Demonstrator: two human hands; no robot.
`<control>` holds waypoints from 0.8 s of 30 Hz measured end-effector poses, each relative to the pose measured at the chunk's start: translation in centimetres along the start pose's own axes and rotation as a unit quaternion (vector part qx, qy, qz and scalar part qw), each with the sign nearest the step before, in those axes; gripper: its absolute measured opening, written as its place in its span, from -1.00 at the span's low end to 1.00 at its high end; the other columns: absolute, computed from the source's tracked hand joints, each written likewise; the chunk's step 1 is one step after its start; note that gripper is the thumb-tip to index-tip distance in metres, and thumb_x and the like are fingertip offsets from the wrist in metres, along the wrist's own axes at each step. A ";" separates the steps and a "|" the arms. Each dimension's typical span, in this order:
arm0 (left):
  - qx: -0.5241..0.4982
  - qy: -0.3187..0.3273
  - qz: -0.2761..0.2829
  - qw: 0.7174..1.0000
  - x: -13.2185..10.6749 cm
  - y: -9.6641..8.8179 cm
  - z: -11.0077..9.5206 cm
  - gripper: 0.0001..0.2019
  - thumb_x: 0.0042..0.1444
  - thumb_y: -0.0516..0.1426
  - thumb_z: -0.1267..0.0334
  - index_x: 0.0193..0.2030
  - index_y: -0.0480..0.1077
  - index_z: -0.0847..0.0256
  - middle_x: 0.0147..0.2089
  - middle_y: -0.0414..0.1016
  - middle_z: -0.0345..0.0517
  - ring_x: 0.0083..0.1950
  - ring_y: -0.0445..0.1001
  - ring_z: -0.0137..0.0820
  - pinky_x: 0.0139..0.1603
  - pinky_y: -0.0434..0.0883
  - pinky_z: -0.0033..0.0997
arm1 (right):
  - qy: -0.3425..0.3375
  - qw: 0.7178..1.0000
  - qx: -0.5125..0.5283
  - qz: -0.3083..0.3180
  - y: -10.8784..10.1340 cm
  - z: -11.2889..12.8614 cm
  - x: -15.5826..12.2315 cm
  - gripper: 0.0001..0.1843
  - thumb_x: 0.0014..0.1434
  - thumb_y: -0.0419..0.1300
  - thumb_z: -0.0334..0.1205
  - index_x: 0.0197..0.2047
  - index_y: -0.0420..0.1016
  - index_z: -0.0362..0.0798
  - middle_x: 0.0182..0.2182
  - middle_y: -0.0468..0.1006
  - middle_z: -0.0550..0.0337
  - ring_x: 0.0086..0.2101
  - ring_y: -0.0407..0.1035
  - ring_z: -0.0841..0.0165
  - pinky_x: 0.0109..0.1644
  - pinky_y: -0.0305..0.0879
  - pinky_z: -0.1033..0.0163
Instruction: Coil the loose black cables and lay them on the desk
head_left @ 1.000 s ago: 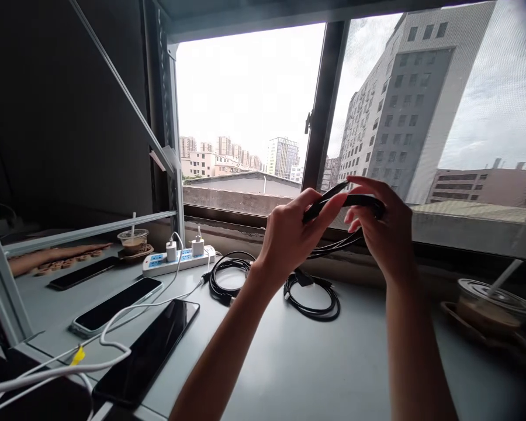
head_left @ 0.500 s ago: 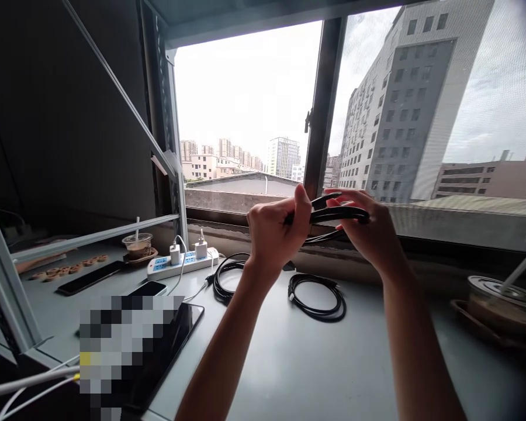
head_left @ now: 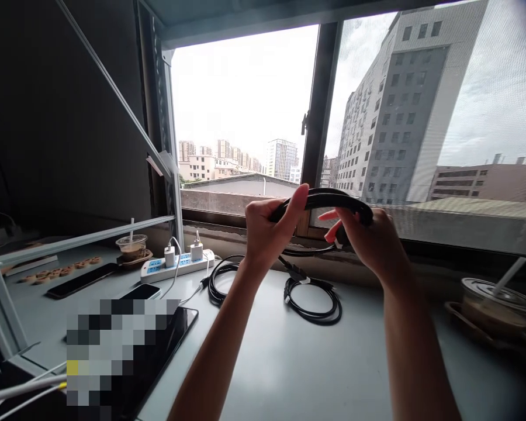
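A looped black cable [head_left: 328, 200] is held up between my two hands, in front of the window sill. My left hand [head_left: 267, 231] is closed on the left side of the loop, with the thumb pressed along it. On the other side, my right hand [head_left: 371, 242] grips the loop, its fingers bent inward beneath the strands. A black connector [head_left: 296, 271] dangles from the cable below and between the hands. On the desk under it lies a second coiled black cable [head_left: 333, 316]. Another black coil [head_left: 214, 280] is partly hidden by my left forearm.
A white power strip [head_left: 179, 269] with chargers stands along the sill. Dark tablets and phones [head_left: 175, 336] lie at the left, partly pixelated. One drink cup [head_left: 499, 304] stands at the right edge, another [head_left: 131, 248] at the back left. A metal shelf post [head_left: 9, 304] rises at left.
The cable loop has been raised and arched, and its strands sit closer together. A connector end now hangs below the hands. My right hand's fingers have curled lower, under the loop.
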State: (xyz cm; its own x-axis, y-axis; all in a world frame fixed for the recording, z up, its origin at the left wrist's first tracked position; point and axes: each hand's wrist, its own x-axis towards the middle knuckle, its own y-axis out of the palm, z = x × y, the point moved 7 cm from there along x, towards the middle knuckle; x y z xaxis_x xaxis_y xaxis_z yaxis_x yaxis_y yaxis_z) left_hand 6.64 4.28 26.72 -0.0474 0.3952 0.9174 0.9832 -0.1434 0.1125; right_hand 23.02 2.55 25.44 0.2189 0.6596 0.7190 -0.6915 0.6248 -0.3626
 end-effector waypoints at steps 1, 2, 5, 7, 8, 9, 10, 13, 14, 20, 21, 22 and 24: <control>-0.010 -0.003 0.013 1.000 0.0 0.2 0.0 -0.42 0.06 0.13 -0.01 -0.79 0.00 0.25 -0.76 -0.09 -0.33 -0.72 -0.10 -0.65 -0.70 -0.13 -0.50 | 0.005 1.000 0.021 0.007 0.0 0.0 -0.1 -0.47 0.20 0.00 0.11 -0.57 0.50 -0.06 -0.71 0.41 0.22 -0.56 0.39 0.39 -0.36 0.26 0.31; -0.015 -0.002 0.019 1.000 0.0 0.4 0.0 -0.45 0.01 0.18 0.03 -0.78 0.01 0.26 -0.74 -0.08 -0.34 -0.70 -0.10 -0.66 -0.69 -0.12 -0.52 | 0.008 0.999 0.044 0.014 -0.1 0.0 -0.2 -0.43 0.20 -0.01 0.14 -0.61 0.47 -0.07 -0.76 0.36 0.22 -0.59 0.38 0.40 -0.38 0.28 0.32; -0.013 0.005 0.007 1.000 0.1 0.4 -0.1 -0.56 -0.14 0.30 0.19 -0.69 0.08 0.25 -0.69 -0.01 -0.36 -0.64 -0.06 -0.65 -0.67 -0.06 -0.57 | 0.013 0.993 0.106 0.042 -0.2 0.0 -0.5 -0.39 0.15 0.01 0.22 -0.65 0.42 -0.10 -0.85 0.20 0.28 -0.73 0.26 0.45 -0.47 0.31 0.33; -0.010 -0.008 0.007 1.000 0.2 0.4 0.2 -0.67 -0.18 0.32 0.25 -0.56 0.19 0.22 -0.68 0.05 -0.38 -0.64 -0.02 -0.64 -0.67 -0.05 -0.58 | 0.006 0.989 0.128 0.067 -0.3 0.2 -0.7 -0.41 0.11 0.05 0.24 -0.61 0.44 -0.11 -0.86 0.18 0.31 -0.79 0.16 0.49 -0.57 0.28 0.34; -0.010 -0.021 0.010 1.000 0.3 0.5 0.5 -0.72 -0.15 0.31 0.25 -0.47 0.23 0.19 -0.68 0.06 -0.40 -0.65 -0.02 -0.63 -0.68 -0.05 -0.59 | 0.001 0.987 0.137 0.078 -0.3 0.4 -0.8 -0.42 0.10 0.06 0.24 -0.58 0.46 -0.11 -0.85 0.21 0.30 -0.80 0.14 0.50 -0.62 0.24 0.35; -0.008 -0.035 0.013 0.999 0.3 0.5 0.8 -0.75 -0.11 0.29 0.24 -0.40 0.27 0.17 -0.68 0.06 -0.41 -0.66 -0.02 -0.63 -0.69 -0.06 -0.58 | -0.003 0.986 0.145 0.084 -0.4 0.5 -0.8 -0.44 0.10 0.08 0.24 -0.56 0.47 -0.12 -0.83 0.24 0.29 -0.80 0.15 0.51 -0.66 0.19 0.37; -0.005 -0.049 0.014 0.999 0.4 0.5 1.0 -0.78 -0.07 0.27 0.23 -0.35 0.29 0.16 -0.68 0.06 -0.41 -0.67 -0.03 -0.62 -0.70 -0.07 -0.58 | -0.008 0.985 0.149 0.083 -0.5 0.7 -0.8 -0.46 0.09 0.10 0.22 -0.53 0.48 -0.12 -0.80 0.29 0.28 -0.79 0.18 0.51 -0.68 0.15 0.39; 0.010 -0.087 -0.004 0.996 0.5 0.2 1.7 -0.84 0.00 0.21 0.17 -0.39 0.35 0.19 -0.68 0.06 -0.38 -0.68 -0.01 -0.62 -0.70 -0.06 -0.57 | -0.023 0.989 0.144 0.029 -1.5 0.8 -0.6 -0.55 0.04 0.19 0.16 -0.43 0.51 -0.12 -0.65 0.44 0.23 -0.70 0.31 0.50 -0.65 0.18 0.43; 0.015 -0.096 -0.013 0.995 0.6 0.0 1.8 -0.83 0.01 0.21 0.17 -0.41 0.37 0.21 -0.68 0.08 -0.37 -0.67 0.00 -0.62 -0.70 -0.05 -0.56 | -0.027 0.990 0.141 -0.002 -1.9 0.7 -0.5 -0.59 0.00 0.24 0.13 -0.40 0.52 -0.11 -0.60 0.48 0.22 -0.65 0.36 0.48 -0.61 0.23 0.43; 0.008 -0.119 -0.027 0.993 0.5 -0.5 1.7 -0.81 -0.01 0.23 0.18 -0.50 0.38 0.24 -0.71 0.05 -0.37 -0.69 0.01 -0.63 -0.71 -0.04 -0.55 | -0.039 0.989 0.125 -0.064 -2.9 -0.4 -0.2 -0.65 -0.11 0.34 0.06 -0.41 0.56 -0.07 -0.54 0.51 0.18 -0.53 0.39 0.38 -0.55 0.27 0.35; -0.005 -0.139 -0.017 0.990 0.4 -0.3 1.9 -0.78 -0.01 0.23 0.15 -0.51 0.37 0.23 -0.72 0.04 -0.39 -0.70 -0.01 -0.63 -0.73 -0.06 -0.54 | -0.036 0.990 0.126 -0.057 -2.8 -0.6 -0.2 -0.65 -0.13 0.34 0.06 -0.45 0.55 -0.07 -0.56 0.50 0.19 -0.56 0.36 0.40 -0.57 0.25 0.36; -0.022 -0.165 -0.006 0.986 0.3 -0.1 2.2 -0.76 -0.01 0.23 0.11 -0.51 0.36 0.23 -0.74 0.01 -0.40 -0.72 -0.05 -0.64 -0.75 -0.10 -0.54 | -0.029 0.989 0.135 -0.051 -2.8 -0.7 -0.2 -0.65 -0.15 0.35 0.07 -0.48 0.54 -0.07 -0.58 0.49 0.20 -0.58 0.34 0.42 -0.58 0.23 0.36; -0.065 -0.217 0.021 0.974 -0.1 0.4 2.8 -0.70 -0.03 0.23 0.03 -0.48 0.33 0.22 -0.75 -0.04 -0.42 -0.76 -0.11 -0.65 -0.80 -0.16 -0.53 | -0.004 0.985 0.168 -0.035 -2.7 -0.9 -0.2 -0.65 -0.16 0.36 0.08 -0.49 0.53 -0.06 -0.60 0.46 0.23 -0.61 0.31 0.46 -0.60 0.21 0.39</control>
State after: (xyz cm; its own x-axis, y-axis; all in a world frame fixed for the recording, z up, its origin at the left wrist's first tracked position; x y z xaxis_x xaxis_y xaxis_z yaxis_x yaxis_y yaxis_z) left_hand 7.51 6.73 25.63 0.0991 0.7290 0.6773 0.9506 -0.2706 0.1521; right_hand 25.44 1.14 25.74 0.2704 0.6154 0.7404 -0.8636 0.4949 -0.0960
